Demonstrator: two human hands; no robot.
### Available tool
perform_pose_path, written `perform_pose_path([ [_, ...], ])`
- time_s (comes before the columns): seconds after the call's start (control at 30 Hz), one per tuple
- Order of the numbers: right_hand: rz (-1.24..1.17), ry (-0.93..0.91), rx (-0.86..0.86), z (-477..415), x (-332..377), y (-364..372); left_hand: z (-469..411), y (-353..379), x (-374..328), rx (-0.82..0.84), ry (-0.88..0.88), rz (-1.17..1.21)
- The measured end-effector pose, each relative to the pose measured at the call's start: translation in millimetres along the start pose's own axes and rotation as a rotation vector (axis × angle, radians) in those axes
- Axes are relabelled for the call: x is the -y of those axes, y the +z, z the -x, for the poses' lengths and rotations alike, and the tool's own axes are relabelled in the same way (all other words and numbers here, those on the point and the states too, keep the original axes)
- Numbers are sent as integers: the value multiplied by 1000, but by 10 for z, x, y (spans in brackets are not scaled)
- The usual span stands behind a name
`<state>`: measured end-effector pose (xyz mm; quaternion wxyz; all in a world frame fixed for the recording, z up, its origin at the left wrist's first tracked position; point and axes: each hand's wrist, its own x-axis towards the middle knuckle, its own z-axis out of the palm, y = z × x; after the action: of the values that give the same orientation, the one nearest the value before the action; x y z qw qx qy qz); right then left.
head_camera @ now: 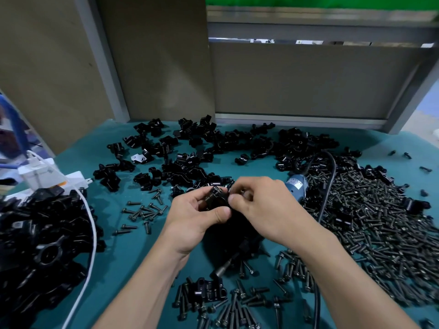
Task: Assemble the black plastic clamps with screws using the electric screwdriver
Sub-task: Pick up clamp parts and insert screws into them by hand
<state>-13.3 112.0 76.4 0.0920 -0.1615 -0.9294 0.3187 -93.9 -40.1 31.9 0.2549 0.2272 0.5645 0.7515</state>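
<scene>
My left grip curls round one black clamp; my right grip pinches it, beside one electric screwdriver.

The teal-covered table carries loose black clamps, heaped screws, an electric screwdriver.

Two hands working: left hand, right hand, one clamp between them. One screwdriver on the surface, one white cable. Loose clamps by the dozens, screws beyond counting!
</scene>
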Motion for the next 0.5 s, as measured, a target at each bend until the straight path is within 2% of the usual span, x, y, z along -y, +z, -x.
perform_pose_path([
  [0.13, -13, 15, 17, -15, 14, 1, -5, -7, 20, 9, 10, -34],
  [0.3, 138, 26, 3, -7, 38, 135, -11, -14, 56, -34, 31, -110],
  [0.5, -7, -3, -13, -21, -32, 48, -13, 27, 14, -35, 40, -46],
])
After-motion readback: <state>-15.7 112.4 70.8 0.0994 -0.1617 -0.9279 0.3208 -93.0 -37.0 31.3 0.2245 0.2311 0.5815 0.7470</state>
